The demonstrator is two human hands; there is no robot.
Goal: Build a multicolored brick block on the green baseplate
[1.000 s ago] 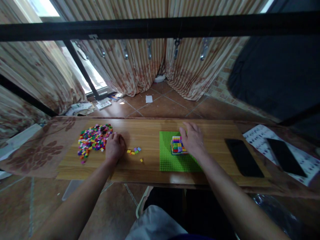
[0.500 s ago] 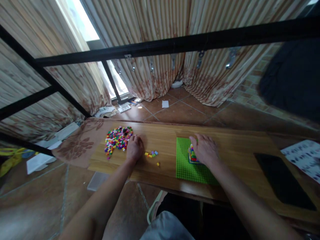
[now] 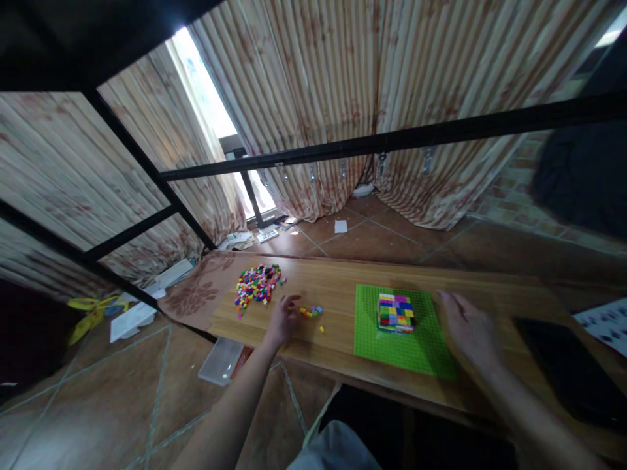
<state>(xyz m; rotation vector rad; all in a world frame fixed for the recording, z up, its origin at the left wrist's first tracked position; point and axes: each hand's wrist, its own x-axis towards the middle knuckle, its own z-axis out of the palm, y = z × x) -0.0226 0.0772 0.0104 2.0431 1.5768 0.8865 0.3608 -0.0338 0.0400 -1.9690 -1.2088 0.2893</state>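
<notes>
Near the middle of the wooden table, my left hand is held with its fingers loosely apart, beside a small group of loose toy bricks. Nothing shows in it. A single yellow brick lies nearer to me. My right hand is just off the right edge of the green baseplate, fingers extended, with nothing visible in it. On the baseplate stands a square block of multicoloured bricks, touched by neither hand. A heap of small bricks lies to the left of my left hand.
A black flat object and a printed sheet lie at the right. Below the table's left front edge is a clear plastic box. A black metal frame bar crosses beyond the table, in front of curtains.
My right hand has moved right, off the brick block, which is now in full view. My left hand has left the heap's edge toward the small group, its fingers opening. The view has shifted.
</notes>
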